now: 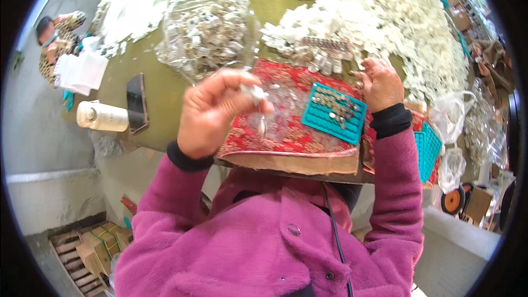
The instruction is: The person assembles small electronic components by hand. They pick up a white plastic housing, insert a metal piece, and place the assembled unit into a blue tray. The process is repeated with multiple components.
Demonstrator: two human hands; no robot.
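Observation:
My left hand is raised over the left part of the red patterned cloth, its thumb and fingers pinched on a small whitish piece. Below these fingers hangs a small shiny drop-shaped item. At the far right corner of the cloth, my right hand reaches to the edge of the pile of white pieces, fingers bent in. What its fingertips hold is too small to make out. Between the hands lies a teal ridged tray with several small metallic bits on it.
A clear plastic bag of small pieces sits beyond my left hand. To the left are a phone and a cream bottle. A second teal tray and plastic bags lie at right. Another person is at far left.

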